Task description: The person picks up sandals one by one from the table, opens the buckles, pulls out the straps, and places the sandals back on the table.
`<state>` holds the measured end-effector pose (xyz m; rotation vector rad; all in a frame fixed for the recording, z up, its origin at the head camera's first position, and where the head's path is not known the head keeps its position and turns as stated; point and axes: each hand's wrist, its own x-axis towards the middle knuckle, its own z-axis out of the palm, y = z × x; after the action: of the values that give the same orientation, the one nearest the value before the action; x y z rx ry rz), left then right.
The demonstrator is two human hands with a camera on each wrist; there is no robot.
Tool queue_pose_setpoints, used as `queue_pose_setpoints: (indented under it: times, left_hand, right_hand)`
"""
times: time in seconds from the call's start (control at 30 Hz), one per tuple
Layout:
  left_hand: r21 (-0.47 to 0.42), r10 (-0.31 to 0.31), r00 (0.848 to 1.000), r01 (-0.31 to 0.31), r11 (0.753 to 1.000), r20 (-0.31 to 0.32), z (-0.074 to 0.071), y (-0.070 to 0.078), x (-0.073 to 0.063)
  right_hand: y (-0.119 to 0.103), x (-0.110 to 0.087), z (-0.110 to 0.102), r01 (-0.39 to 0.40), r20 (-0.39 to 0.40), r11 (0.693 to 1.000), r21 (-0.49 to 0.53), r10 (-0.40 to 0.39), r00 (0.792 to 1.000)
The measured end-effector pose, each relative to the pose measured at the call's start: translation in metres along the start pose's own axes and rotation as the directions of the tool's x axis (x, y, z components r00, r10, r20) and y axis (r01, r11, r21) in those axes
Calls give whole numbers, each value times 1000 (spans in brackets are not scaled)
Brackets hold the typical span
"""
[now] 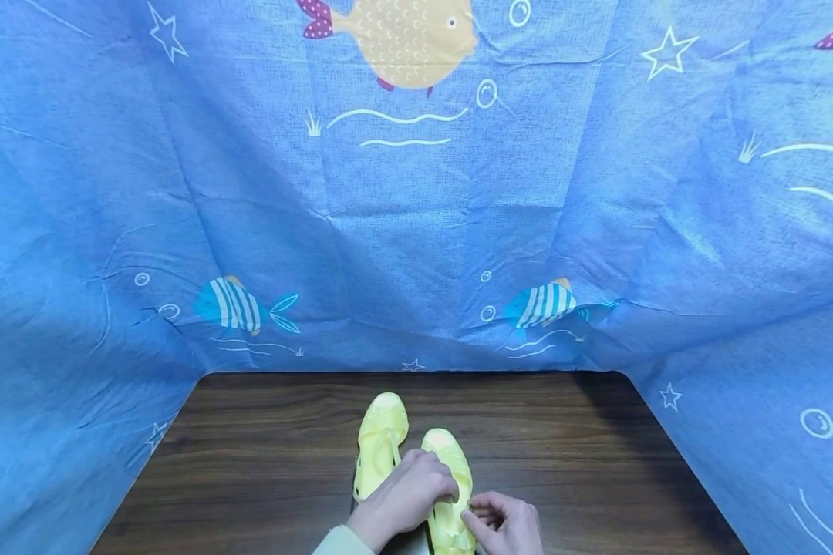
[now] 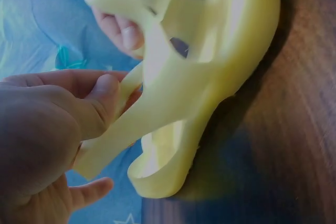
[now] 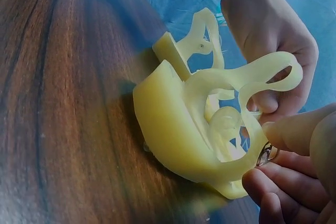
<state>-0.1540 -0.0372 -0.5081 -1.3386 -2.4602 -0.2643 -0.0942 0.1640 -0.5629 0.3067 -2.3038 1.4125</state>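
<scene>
A pair of yellow jelly sandals lies on the brown table. My left hand (image 1: pixel 416 493) is over the right-hand sandal (image 1: pixel 451 462), and the left wrist view has its thumb and fingers pinching a strap (image 2: pixel 128 90). On the sandal's right side, my right hand (image 1: pixel 503 524) pinches the side strap at a small metal buckle (image 3: pixel 265 153), best seen in the right wrist view. The strap's upper part forms a loose loop (image 3: pixel 283 64) above the buckle. The left-hand sandal (image 1: pixel 382 435) stands slightly farther back, apart from both hands, partly hidden by my left forearm.
The wood-grain table (image 1: pixel 264 462) spreads on both sides of the sandals. A blue cloth (image 1: pixel 389 254) printed with fish hangs behind it and along both sides, meeting the table's back edge.
</scene>
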Motion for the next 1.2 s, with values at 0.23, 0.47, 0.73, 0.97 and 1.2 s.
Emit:
queue_pose_setpoints:
  times: [0.23, 0.47, 0.73, 0.97, 1.2]
  left_hand:
    - [-28, 46, 996, -48, 998, -77, 7, 7, 1]
    - [-247, -11, 998, -6, 969, -68, 13, 15, 4]
    - [-215, -62, 996, 46, 975, -71, 15, 21, 5]
    - [-212, -74, 984, 38, 977, -162, 16, 18, 4]
    - [-279, -181, 940, 98, 955, -289, 14, 21, -3]
  right_hand:
    - [3, -1, -1, -7, 0, 1000, -17, 7, 1000]
    - [2, -1, -1, -9, -9, 999, -36, 9, 1000]
    - [4, -3, 5, 45, -48, 997, -59, -48, 998]
    - [4, -5, 9, 17, -48, 999, -49, -19, 999]
    - [6, -6, 9, 40, -37, 999, -28, -41, 998]
